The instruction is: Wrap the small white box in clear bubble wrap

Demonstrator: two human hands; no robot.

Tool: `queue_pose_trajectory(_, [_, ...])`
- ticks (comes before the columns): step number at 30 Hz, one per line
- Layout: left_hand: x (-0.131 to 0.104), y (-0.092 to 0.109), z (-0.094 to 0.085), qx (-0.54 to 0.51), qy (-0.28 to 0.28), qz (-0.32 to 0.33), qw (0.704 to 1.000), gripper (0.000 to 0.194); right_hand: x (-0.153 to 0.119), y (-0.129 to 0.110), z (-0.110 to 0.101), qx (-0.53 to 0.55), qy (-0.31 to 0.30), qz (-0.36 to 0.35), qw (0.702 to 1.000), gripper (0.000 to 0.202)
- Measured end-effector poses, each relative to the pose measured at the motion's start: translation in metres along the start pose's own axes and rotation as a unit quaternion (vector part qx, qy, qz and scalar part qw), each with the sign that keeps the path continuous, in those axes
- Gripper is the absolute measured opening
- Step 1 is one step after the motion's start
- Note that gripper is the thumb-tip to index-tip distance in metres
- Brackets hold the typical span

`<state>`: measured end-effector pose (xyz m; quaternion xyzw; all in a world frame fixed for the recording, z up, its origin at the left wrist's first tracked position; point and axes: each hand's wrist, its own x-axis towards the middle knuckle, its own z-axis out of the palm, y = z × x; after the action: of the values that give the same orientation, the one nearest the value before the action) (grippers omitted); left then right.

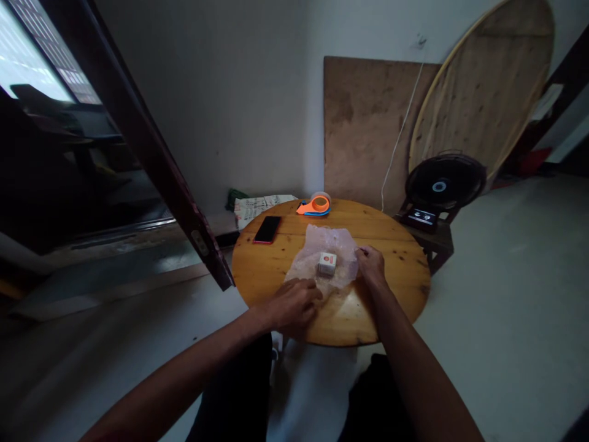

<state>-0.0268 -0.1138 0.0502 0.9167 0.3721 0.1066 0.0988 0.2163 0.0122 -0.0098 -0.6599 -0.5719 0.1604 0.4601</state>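
On one round, varnished wooden table (398,245) lies one crinkled, translucent sheet of bubble wrap (343,241), its right edge pinched between the right hand's (372,265) fingertips, while the left hand (297,302) curls at the near edge, its grip unclear. Beyond them sit one black, red-edged phone (267,229) and one orange-and-blue tape dispenser (308,209). One small white cardboard box (327,263), with no clear long axis, rests on the wrap, left of the right fingertips and just beyond the left's, neither hand plainly nearer.
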Motion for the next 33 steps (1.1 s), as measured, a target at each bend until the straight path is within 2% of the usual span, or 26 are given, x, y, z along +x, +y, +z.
queue_pose_trajectory(3, [0.017, -0.011, -0.008, -0.071, 0.104, -0.038, 0.991, 0.034, 0.000, 0.002, 0.001, -0.001, -0.001, -0.003, 1.000, 0.038])
queue_pose_trajectory(5, [0.031, -0.023, -0.008, -0.109, 0.158, -0.070, 0.979, 0.033, 0.001, 0.004, 0.001, -0.002, -0.001, -0.003, 1.000, 0.038])
queue_pose_trajectory(7, [0.045, -0.036, -0.003, -0.132, 0.193, -0.104, 0.967, 0.032, 0.002, 0.005, 0.002, -0.003, -0.001, -0.001, 1.000, 0.039])
queue_pose_trajectory(9, [0.056, -0.045, 0.005, -0.158, 0.208, -0.124, 0.957, 0.040, 0.003, 0.006, 0.002, -0.005, -0.002, 0.000, 1.000, 0.039])
queue_pose_trajectory(12, [0.067, -0.049, 0.020, -0.189, 0.208, -0.123, 0.952, 0.057, 0.004, 0.006, 0.004, -0.017, -0.001, 0.000, 1.000, 0.037])
queue_pose_trajectory(17, [0.073, -0.044, 0.041, -0.223, 0.193, -0.124, 0.947, 0.081, 0.002, 0.005, 0.004, -0.062, 0.006, 0.005, 0.998, 0.031])
queue_pose_trajectory(22, [0.069, -0.041, 0.055, -0.245, 0.202, -0.150, 0.936, 0.094, -0.008, -0.005, 0.000, -0.202, 0.009, -0.029, 0.979, 0.039])
queue_pose_trajectory(26, [0.064, -0.042, 0.060, -0.235, 0.185, -0.166, 0.940, 0.107, -0.015, -0.013, -0.004, -0.266, 0.006, -0.035, 0.963, 0.046])
queue_pose_trajectory(33, [0.062, -0.041, 0.059, -0.206, 0.169, -0.170, 0.948, 0.110, -0.017, -0.017, -0.008, -0.275, 0.001, -0.011, 0.961, 0.047])
